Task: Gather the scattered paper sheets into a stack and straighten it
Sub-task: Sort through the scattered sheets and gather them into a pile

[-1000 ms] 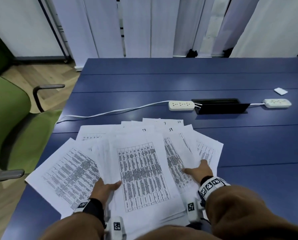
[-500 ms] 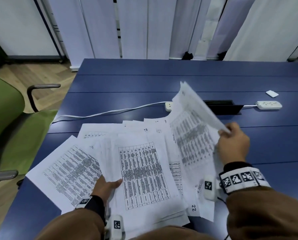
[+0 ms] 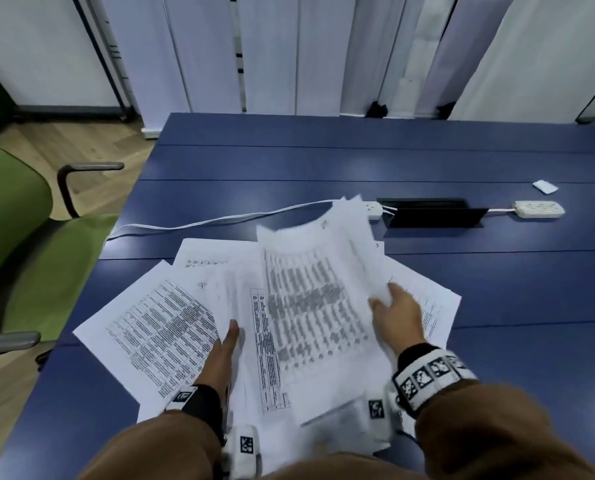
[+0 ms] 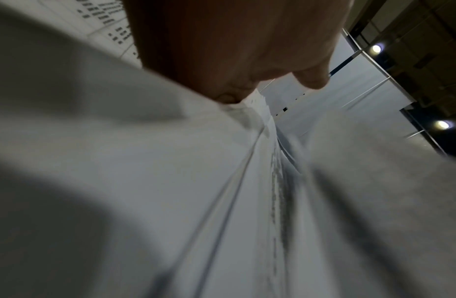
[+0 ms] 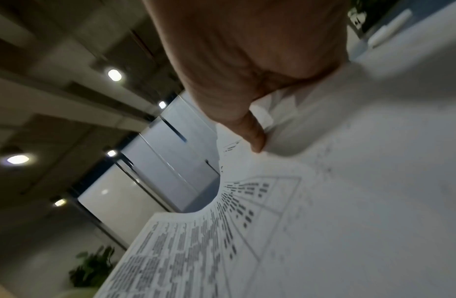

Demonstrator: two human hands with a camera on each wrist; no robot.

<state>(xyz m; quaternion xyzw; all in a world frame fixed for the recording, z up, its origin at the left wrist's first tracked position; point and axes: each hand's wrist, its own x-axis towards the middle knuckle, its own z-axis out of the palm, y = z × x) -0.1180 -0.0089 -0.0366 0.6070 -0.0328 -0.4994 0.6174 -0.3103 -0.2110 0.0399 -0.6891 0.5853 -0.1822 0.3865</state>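
Note:
White printed paper sheets (image 3: 157,327) lie fanned across the near part of the blue table (image 3: 323,150). My right hand (image 3: 394,315) pinches the right edge of one sheet (image 3: 309,299), which hangs blurred and curved over the middle pile. In the right wrist view the thumb (image 5: 255,141) presses on that sheet (image 5: 273,221). My left hand (image 3: 221,358) holds the left edge of the middle pile, thumb on top, fingers hidden beneath. The left wrist view shows the hand (image 4: 234,40) against layered paper edges (image 4: 171,181). More sheets (image 3: 434,306) stick out to the right.
Behind the papers run a white cable (image 3: 219,221), a power strip (image 3: 372,207), a black cable box (image 3: 431,216) and a second power strip (image 3: 540,208). A small white card (image 3: 545,187) lies far right. A green chair (image 3: 19,244) stands at the table's left edge.
My right hand picked a sheet off the right side of the fan, lifted it upright, then swung it left and down over the middle pile. The left hand kept its hold.

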